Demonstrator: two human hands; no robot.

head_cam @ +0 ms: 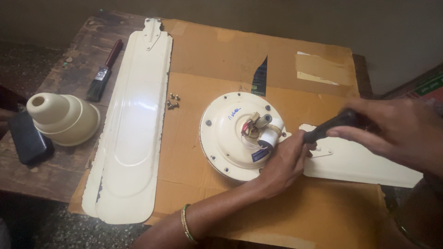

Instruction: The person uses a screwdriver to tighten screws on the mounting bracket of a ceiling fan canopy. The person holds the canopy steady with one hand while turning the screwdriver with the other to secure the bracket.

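A cream ceiling fan motor [230, 133] lies on cardboard, with wires and a white capacitor at its centre. One cream blade [364, 163] is attached on its right. My left hand [284, 163] rests on the motor's right rim where the blade's bracket meets it, fingers curled around the tip of a tool. My right hand [397, 129] grips the black handle of a screwdriver [332, 125] that points down at that joint.
Detached cream blades [134, 124] lie stacked at the left. Several loose screws [173, 101] sit beside them. A paintbrush [104, 74], cream canopy cups [62, 117] and a black case [28, 138] rest on the wooden table [55, 170]. Cardboard [221, 50] covers the table's middle.
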